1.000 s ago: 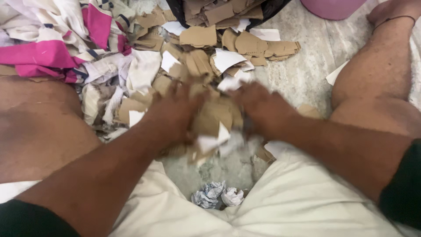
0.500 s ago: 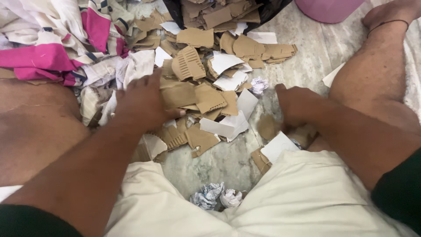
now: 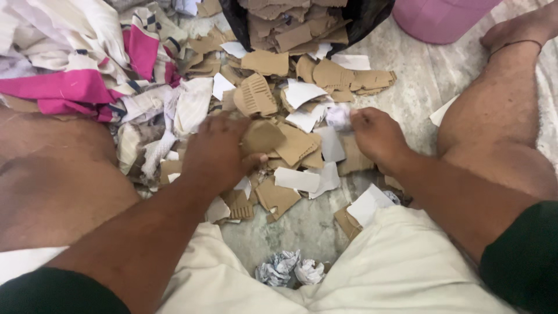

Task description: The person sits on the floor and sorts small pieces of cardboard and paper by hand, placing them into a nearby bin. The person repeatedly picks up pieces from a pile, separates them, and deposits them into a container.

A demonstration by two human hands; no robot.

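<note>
A heap of torn brown cardboard pieces (image 3: 290, 145) mixed with white paper scraps (image 3: 302, 93) lies on the stone floor between my legs. My left hand (image 3: 218, 154) rests on the left side of the heap, its fingers curled around a brown cardboard piece (image 3: 261, 136). Over on the right side, my right hand (image 3: 378, 136) presses down on the scraps with the fingers bent, next to a crumpled pale paper ball (image 3: 339, 116). Whether it holds anything is not clear.
A black bag (image 3: 366, 20) full of cardboard pieces stands at the top middle. A pink bucket (image 3: 442, 20) is at the top right. Pink and white striped cloth (image 3: 75, 87) is piled at the left. Crumpled paper (image 3: 290, 268) lies near my lap. My bare legs flank the heap.
One second ago both hands were bunched together on a clump of scraps. They then spread apart, and now both have moved back in over the heap, the left closing on a cardboard piece.
</note>
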